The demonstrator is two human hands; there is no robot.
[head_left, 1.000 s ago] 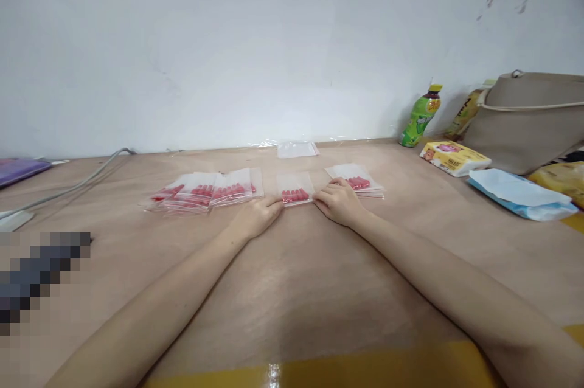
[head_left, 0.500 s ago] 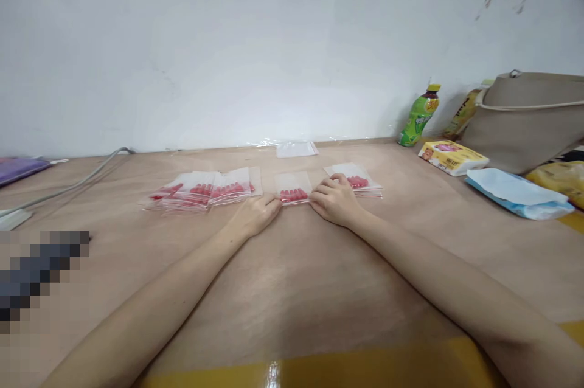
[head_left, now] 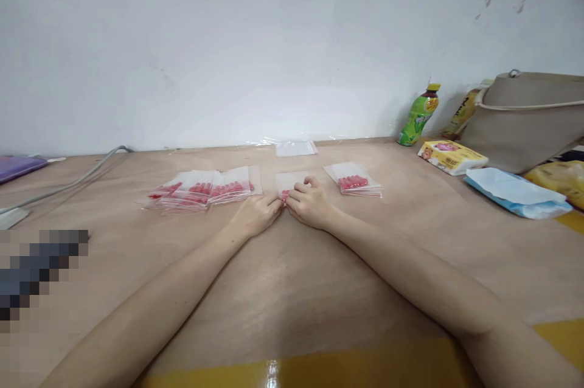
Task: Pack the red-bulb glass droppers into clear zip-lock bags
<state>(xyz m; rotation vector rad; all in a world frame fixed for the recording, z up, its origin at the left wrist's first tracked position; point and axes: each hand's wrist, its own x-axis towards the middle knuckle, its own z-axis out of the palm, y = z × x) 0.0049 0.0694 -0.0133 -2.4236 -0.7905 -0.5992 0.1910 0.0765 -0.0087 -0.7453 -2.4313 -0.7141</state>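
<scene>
A small clear plastic bag [head_left: 285,182] with red, nail-shaped pieces in it lies flat on the table between my hands. My left hand [head_left: 259,216] is closed, with its fingertips pinching the bag's near left corner. Right beside it, my right hand [head_left: 311,205] is closed on the bag's near edge and covers most of the red pieces. Left of my hands, several similar filled bags [head_left: 201,190] lie in overlapping piles. To the right is a smaller stack of filled bags [head_left: 353,180]. A flat whitish bag [head_left: 295,148] lies by the wall.
On the right stand a green drink bottle [head_left: 418,115] and a large beige bag [head_left: 524,120]. In front of them lie a yellow tissue pack [head_left: 451,157] and a blue-and-white packet [head_left: 517,192]. A grey cable [head_left: 89,176] and a purple item [head_left: 20,168] are at left.
My right hand has slid left along the near edge of the bag, from its right corner to beside my left hand. My left hand has stayed at the left corner.
</scene>
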